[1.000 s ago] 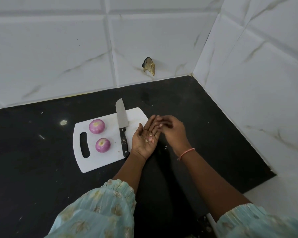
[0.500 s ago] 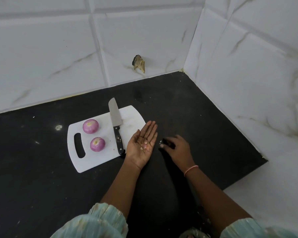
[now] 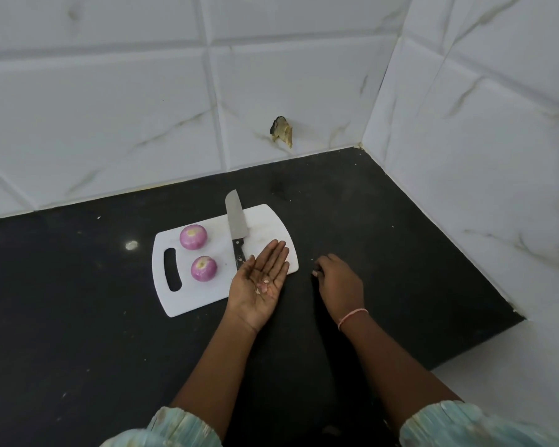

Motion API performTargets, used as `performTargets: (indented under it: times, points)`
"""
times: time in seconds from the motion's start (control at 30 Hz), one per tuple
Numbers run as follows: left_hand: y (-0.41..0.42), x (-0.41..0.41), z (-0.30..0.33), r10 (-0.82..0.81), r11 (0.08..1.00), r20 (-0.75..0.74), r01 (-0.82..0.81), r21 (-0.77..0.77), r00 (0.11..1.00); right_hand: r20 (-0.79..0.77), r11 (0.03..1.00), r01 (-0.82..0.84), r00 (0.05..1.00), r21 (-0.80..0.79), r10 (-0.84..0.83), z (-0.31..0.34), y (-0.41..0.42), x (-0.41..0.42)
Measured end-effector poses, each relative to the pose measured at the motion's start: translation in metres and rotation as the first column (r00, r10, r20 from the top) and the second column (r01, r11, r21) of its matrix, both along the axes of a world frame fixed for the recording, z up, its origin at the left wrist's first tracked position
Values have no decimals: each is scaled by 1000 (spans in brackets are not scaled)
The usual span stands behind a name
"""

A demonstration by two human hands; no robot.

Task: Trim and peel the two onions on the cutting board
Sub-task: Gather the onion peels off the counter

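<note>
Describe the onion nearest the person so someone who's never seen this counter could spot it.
Find the white cutting board on the black counter. Two peeled purple onions sit between its handle slot and the knife. The near onion is the one closer to the person, not the far onion toward the wall.

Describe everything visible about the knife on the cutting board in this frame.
The knife lies flat on the white cutting board, right of the two peeled onions. Its broad, grey metal blade points away from the person, the tip reaching just past the board's far edge over the black counter. The dark handle, with small pale rivets, points toward the person. No hand grips it; the left hand, palm up, hides the handle's end.
</note>
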State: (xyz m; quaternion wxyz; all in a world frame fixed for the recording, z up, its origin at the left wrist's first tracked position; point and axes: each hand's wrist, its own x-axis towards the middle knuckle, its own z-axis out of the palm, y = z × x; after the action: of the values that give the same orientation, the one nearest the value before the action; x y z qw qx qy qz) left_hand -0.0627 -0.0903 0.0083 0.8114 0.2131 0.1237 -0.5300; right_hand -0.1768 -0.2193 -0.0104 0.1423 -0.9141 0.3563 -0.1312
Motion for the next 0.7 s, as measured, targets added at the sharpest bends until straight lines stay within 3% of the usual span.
performTargets:
  times: [0.07,0.13,0.2,0.27,0.37,0.57,0.63,0.7]
  points:
    - [1,-4,-2,-16,999,-1,16,28,1000,-80,999,-20,997,-40,17,-1,0,4]
    - [0,-9,-4,-34,999,-11,35,42,999,-89,1000,9,996,17,-7,3,0,6]
    - [0,-15,-6,-43,998,-33,44,43,999,76,975,80,992,207,-98,13,1,10]
    - [-1,-18,-10,-60,998,-47,61,23,997,289,949,10,952,316,-106,29,14,13]
    - [-3,-18,-12,-94,995,-66,95,13,993,350,947,-178,934,268,77,50,49,14]
    - [4,-16,-11,-145,989,-110,146,7,983,255,974,-196,953,109,163,50,62,19]
    - [4,-15,-9,-123,992,-104,123,-9,987,270,957,-258,939,132,215,52,59,18]
    - [4,-11,-7,-101,995,-100,99,-26,990,406,935,-230,908,270,107,56,53,18]
